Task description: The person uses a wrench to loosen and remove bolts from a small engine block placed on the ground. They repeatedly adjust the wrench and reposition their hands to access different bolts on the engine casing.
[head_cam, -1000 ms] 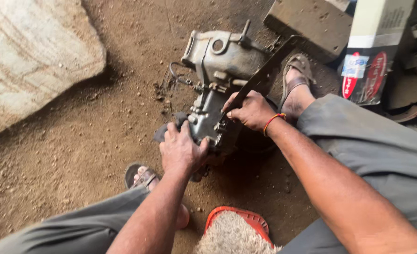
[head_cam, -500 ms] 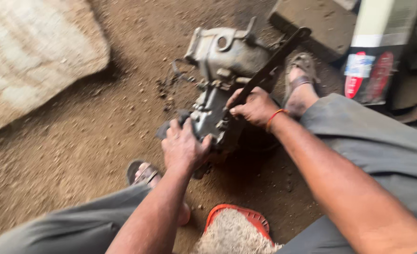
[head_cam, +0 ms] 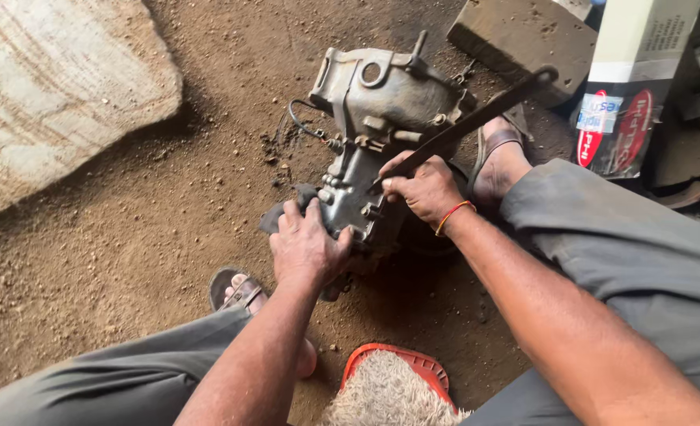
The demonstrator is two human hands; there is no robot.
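Pale flat stone [head_cam: 58, 87] lies on the dirt floor [head_cam: 129, 237] at far left. Left hand [head_cam: 306, 248] presses palm-down, fingers curled over the near end of the grey metal engine casing [head_cam: 381, 118], which sits on the floor mid-frame. Right hand [head_cam: 421, 188] is closed around a dark flat metal bar [head_cam: 476, 118], its tip against the casing. Boxed carton [head_cam: 630, 87] stands at right.
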